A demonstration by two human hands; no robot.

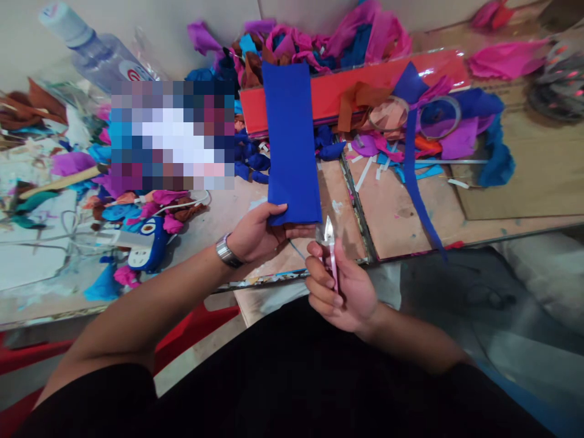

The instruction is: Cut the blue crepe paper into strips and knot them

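A long, flat blue sheet of crepe-like paper stretches away over the table, its far end lying across a red packet. My left hand grips its near end, thumb on top and fingers underneath. Just right of that near edge, my right hand is closed around a pair of small scissors with pinkish handles. Their blades point up and away from me and look slightly apart, close to the sheet's near right corner. Part of the handles is hidden by my fingers.
Behind the sheet lies the red packet. To the right are a narrow blue strip hanging over the table edge and two tape rolls. At left are a power strip, cables, coloured scraps and a bottle. Cardboard covers the right side.
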